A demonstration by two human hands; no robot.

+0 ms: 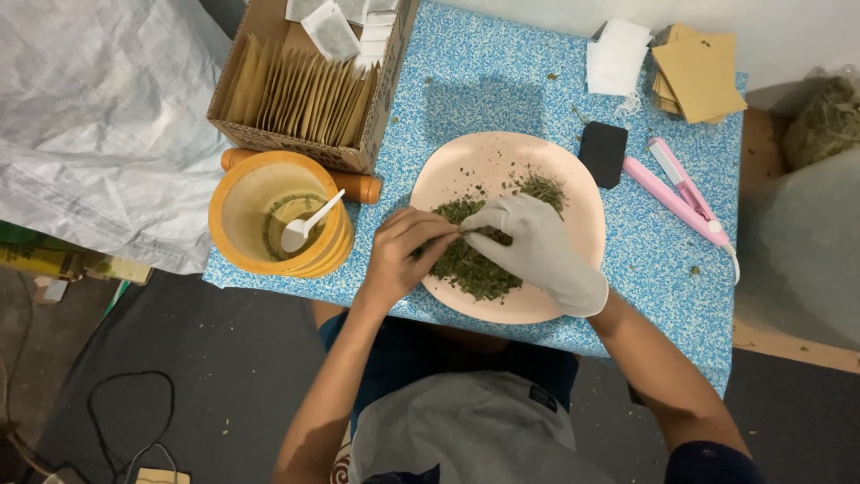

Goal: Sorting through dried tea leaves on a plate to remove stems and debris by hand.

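Observation:
A pale pink plate [502, 161] on the blue speckled table holds a heap of dried green leaves [470, 264]. My left hand [403, 255], bare, hovers over the plate's left side with its fingers pinched together. My right hand [537, 246] wears a white glove and rests over the leaves, its fingertips meeting those of the left hand. What is pinched between the fingertips is too small to make out.
An orange mortar [269, 211] with a white plastic spoon [309, 224] stands left of the plate, a pestle behind it. A cardboard box [309, 85] of brown packets sits at back left. A black pad [602, 152], a pink sealer [685, 193], white bags and brown envelopes [699, 72] lie at right.

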